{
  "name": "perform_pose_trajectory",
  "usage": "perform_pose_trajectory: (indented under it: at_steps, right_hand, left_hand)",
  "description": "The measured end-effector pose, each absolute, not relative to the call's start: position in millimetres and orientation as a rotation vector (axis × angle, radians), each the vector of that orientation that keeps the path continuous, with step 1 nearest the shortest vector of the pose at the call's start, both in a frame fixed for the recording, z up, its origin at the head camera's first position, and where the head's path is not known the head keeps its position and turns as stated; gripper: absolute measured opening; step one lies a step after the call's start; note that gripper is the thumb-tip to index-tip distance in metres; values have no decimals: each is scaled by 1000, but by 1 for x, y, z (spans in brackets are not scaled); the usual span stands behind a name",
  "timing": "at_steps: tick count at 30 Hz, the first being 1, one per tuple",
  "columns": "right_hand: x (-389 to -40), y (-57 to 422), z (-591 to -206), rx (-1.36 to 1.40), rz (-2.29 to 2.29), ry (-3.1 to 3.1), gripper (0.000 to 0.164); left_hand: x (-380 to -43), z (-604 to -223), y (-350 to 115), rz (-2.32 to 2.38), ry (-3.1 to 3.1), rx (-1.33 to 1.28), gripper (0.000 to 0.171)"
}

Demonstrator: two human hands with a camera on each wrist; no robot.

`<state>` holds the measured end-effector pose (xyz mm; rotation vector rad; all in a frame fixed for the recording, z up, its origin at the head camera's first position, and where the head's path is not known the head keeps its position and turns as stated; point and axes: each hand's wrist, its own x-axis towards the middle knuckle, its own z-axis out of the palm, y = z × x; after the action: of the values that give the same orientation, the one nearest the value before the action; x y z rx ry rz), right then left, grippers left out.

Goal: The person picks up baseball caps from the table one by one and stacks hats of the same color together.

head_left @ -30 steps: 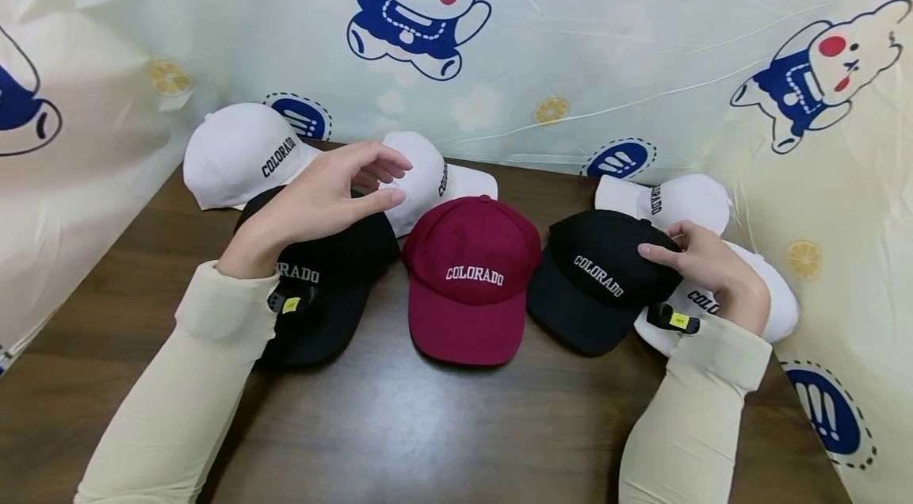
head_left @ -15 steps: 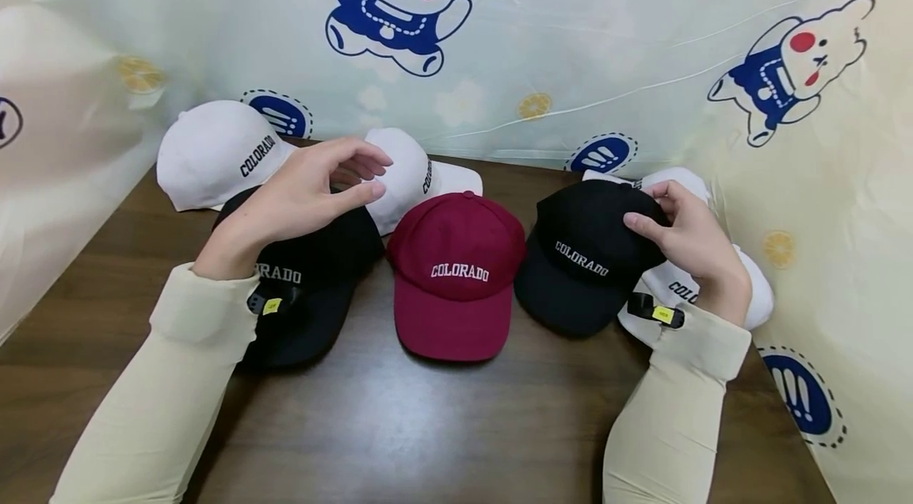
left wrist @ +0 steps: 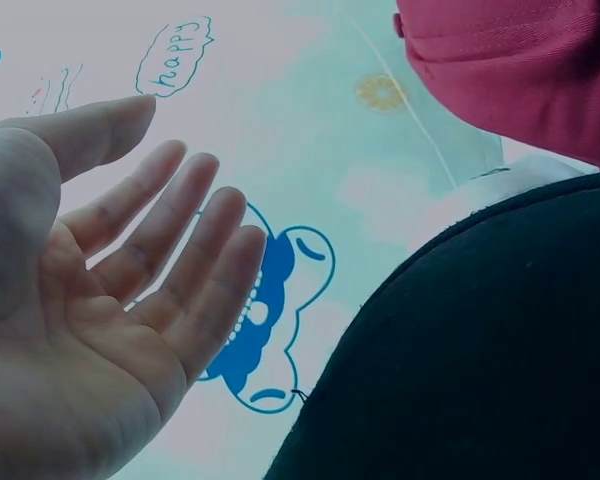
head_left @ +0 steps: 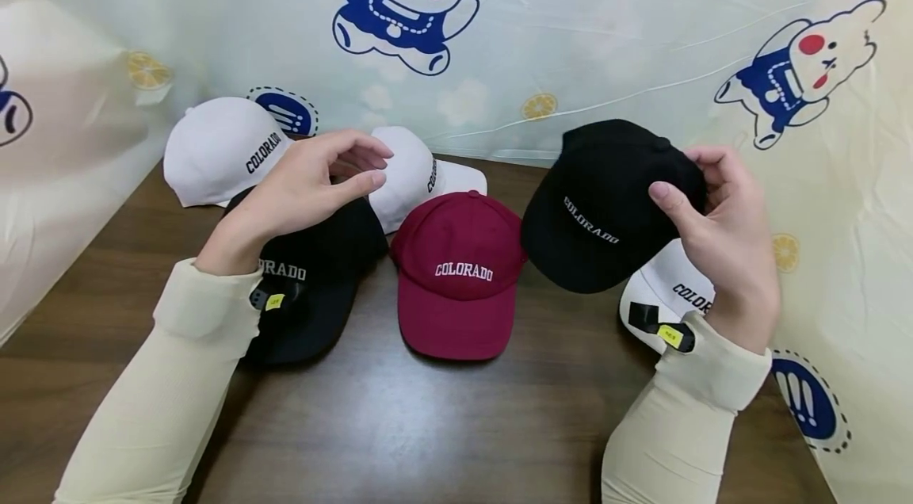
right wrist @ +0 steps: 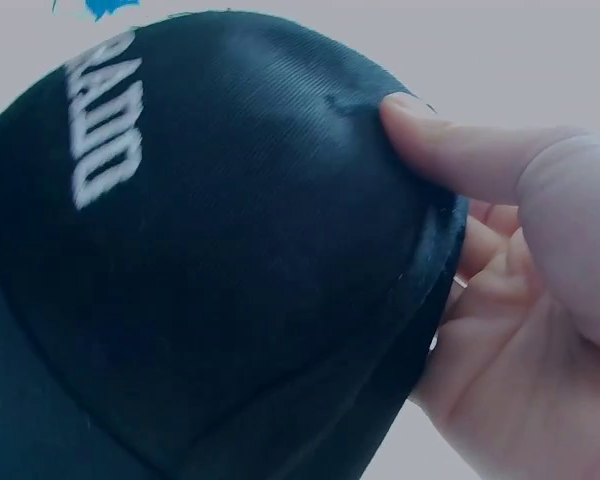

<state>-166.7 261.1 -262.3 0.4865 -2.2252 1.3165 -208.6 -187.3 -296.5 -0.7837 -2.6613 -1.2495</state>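
My right hand pinches the back edge of a black baseball cap, thumb on the outer cloth and fingers behind it. The cap is raised over the table, its brim pointing down and left. In the right wrist view the thumb presses the crown of this black cap. My left hand is held with fingers loosely extended above another black cap, which it partly covers. In the left wrist view the left palm holds nothing. A maroon cap sits between the two black ones.
White caps stand behind: one at the far left and one behind the maroon cap. Another white cap lies at the right, partly hidden by my right hand. A printed cloth walls the wooden table at back and sides.
My right hand has lifted the black cap up from beside the maroon cap, clear of the white cap at the right. My left hand has stayed nearly still.
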Motion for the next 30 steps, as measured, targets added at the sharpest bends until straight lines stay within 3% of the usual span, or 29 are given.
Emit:
perform_pose_trajectory:
  at_steps: [14, 23, 30]
  right_hand:
    - [-140, 234, -242, 787, 1585, -1982, 33]
    - [-152, 191, -250, 1079, 1685, -2026, 37]
    - [-168, 164, -265, 1093, 1659, -2195, 34]
  left_hand:
    - [-204, -291, -185, -1274, -2608, -766, 31]
    - [-198, -288, -183, -1303, -2579, -829, 33]
    - [-188, -278, -176, -1296, -2562, -918, 39]
